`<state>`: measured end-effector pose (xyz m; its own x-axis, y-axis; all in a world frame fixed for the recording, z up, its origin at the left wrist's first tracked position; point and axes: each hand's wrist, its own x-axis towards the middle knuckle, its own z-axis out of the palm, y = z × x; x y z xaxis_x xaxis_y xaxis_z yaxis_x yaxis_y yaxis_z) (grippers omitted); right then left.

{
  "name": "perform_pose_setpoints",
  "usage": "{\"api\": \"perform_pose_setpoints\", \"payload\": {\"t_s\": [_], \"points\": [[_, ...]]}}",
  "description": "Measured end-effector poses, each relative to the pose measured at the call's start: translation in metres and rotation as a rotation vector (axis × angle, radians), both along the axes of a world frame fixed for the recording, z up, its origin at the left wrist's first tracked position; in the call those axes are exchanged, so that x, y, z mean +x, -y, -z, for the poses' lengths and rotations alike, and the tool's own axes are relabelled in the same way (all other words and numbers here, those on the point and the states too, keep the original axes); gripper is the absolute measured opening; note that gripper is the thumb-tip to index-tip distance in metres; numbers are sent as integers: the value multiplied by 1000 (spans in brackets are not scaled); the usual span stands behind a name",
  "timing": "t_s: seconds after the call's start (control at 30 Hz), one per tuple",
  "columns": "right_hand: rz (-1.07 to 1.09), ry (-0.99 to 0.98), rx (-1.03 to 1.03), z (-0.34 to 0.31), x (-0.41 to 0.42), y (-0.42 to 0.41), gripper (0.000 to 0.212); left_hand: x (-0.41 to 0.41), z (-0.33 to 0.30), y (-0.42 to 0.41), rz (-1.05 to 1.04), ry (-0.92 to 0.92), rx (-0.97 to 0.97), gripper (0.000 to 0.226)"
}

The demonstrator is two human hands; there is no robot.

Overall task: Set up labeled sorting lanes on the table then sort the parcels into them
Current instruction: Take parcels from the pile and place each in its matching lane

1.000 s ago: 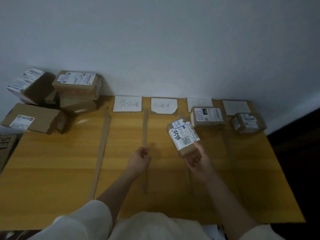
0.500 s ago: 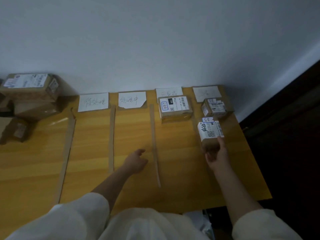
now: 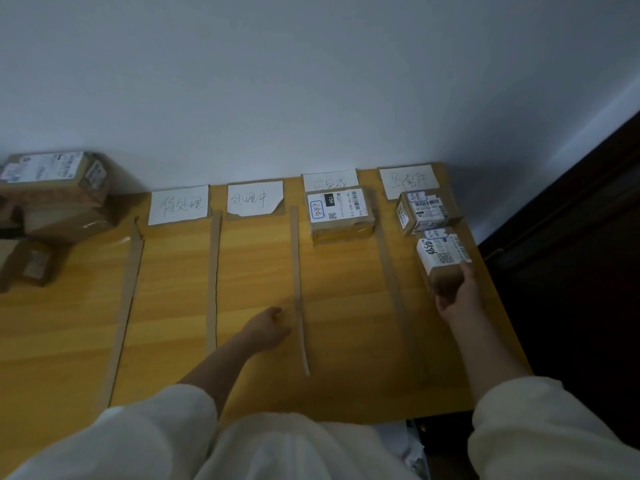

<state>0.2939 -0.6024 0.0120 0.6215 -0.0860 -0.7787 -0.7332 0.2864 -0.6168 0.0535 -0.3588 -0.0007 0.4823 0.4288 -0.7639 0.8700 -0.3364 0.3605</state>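
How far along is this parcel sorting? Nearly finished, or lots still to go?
The lanes look set up: cardboard strips divide the table and four paper labels head them. One parcel lies in the third lane, another in the fourth. The right hand grips a third parcel in that fourth lane. The left hand holds nothing. A pile of parcels on the left remains unsorted, so plenty is left.

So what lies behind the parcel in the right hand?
Behind the parcel held by the right hand sits another small parcel, then a paper lane label, its lower edge partly covered.
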Motion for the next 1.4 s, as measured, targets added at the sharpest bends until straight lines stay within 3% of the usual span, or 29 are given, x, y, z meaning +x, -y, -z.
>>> {"api": "perform_pose_setpoints", "payload": {"t_s": [0.83, 0.97, 1.17, 1.4], "points": [[104, -51, 33, -5, -9, -11, 60, -2, 2, 1, -80, 35, -20, 63], [45, -128, -4, -19, -44, -34, 60, -8, 1, -3, -182, 94, -53, 55], [-246, -322, 170, -16, -100, -81, 25, -21, -5, -15, -286, 201, -50, 45], [-617, -327, 127, -32, -152, -159, 24, -54, -22, -45, -423, 314, -28, 32]]}}
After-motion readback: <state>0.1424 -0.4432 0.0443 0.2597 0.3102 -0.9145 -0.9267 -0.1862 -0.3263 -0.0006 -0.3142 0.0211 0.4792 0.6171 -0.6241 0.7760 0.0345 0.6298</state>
